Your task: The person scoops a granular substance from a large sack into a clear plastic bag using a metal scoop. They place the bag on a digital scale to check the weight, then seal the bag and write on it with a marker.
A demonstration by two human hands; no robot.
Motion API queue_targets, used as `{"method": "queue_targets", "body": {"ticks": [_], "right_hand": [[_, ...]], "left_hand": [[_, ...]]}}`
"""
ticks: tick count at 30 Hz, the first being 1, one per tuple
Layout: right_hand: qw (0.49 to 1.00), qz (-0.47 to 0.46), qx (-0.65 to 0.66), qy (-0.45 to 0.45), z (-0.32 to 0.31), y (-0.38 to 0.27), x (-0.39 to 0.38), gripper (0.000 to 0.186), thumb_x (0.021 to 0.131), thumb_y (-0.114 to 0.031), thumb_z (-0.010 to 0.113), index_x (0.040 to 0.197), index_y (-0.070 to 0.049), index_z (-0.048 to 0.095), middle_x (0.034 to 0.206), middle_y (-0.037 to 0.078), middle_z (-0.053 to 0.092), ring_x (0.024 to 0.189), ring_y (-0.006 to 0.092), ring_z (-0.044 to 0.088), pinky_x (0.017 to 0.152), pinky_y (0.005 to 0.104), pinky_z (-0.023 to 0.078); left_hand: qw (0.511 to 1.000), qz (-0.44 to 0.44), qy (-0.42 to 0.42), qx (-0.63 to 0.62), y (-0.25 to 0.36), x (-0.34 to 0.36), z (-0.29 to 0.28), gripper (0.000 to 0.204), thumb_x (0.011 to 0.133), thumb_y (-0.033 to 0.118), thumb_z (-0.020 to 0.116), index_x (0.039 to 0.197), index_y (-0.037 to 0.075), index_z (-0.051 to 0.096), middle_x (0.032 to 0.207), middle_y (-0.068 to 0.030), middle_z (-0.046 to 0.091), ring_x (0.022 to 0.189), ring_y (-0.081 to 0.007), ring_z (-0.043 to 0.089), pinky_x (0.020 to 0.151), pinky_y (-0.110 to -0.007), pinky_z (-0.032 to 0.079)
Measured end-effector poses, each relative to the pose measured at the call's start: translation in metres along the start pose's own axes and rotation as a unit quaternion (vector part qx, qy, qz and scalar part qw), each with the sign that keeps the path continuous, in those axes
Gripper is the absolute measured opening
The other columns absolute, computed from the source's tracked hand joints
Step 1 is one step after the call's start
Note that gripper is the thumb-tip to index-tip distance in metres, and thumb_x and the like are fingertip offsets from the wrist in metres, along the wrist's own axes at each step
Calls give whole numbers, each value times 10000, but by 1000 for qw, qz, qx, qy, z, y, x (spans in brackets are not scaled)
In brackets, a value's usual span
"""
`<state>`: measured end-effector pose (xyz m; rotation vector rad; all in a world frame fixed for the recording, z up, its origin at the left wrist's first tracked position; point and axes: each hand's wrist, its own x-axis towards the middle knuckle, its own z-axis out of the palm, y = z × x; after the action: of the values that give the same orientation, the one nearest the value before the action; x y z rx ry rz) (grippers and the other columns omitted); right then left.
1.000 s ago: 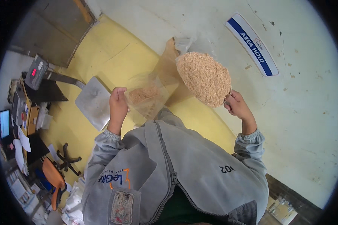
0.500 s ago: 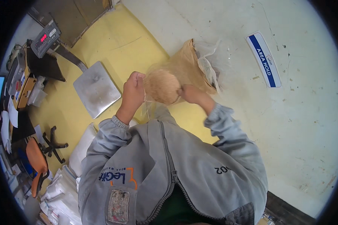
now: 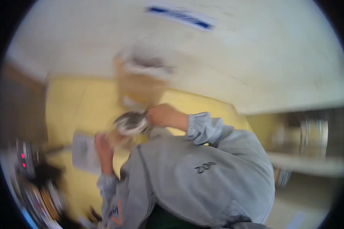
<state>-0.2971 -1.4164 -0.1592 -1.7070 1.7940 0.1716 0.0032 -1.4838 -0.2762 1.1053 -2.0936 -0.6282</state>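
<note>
The frame is heavily blurred. My right hand (image 3: 159,115) is closed on a metal scoop (image 3: 131,123), which is tilted over a clear plastic bag (image 3: 122,140) with tan contents; little grain shows on the scoop. My left hand (image 3: 103,144) is closed on the bag's left side, its fingers smeared by motion. Just beyond the scoop stands an open brown paper sack (image 3: 139,87) with a pale liner, its contents indistinct.
A steel scale plate (image 3: 84,150) is beside my left hand, its display (image 3: 25,158) further left near a cluttered desk (image 3: 42,198). A white surface (image 3: 256,57) with a blue label (image 3: 179,17) fills the top. Blurred shelving (image 3: 305,164) is at right.
The heaped scoop has moved left to the clear bag and tipped, now showing mostly metal. My view has swung, shifting the sack, label and scale across the picture.
</note>
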Motion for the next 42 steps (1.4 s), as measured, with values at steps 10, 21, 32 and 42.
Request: {"method": "queue_targets", "body": {"ticks": [10,21,32,42], "right_hand": [[922,85,290,243,-52,55,-137,375,839,-310,536,1091,-35,575,886,189,649,848,363,613,765,438,477],[924,258,15,282,-142,115,-68,317,854,-272,553,1071,-41,558,801,191,648,740,356,631,652,451,498],[968,38,-246,29,-81,191,286,289,844,-211,538,1040,-23,636,908,146,674,874,293,658,722,392,524],[935,-92,-336,-66,39,282,466,384,875,-270,487,1130,-8,602,1145,210,599,1075,329,578,897,415,452]], "left_hand": [[886,-367,-205,-194,8,38,28,246,924,296,427,998,74,505,637,-15,448,394,-76,359,312,-213,252],[969,-62,-211,-116,-23,54,66,187,902,92,424,756,5,501,698,-47,491,655,-157,460,641,-302,410],[848,-425,-305,-83,38,50,41,236,890,233,556,863,2,595,762,-163,625,682,-236,601,641,-339,465],[725,-621,-257,-152,80,17,50,263,860,264,602,790,15,554,738,-121,617,699,-178,594,640,-313,459]]}}
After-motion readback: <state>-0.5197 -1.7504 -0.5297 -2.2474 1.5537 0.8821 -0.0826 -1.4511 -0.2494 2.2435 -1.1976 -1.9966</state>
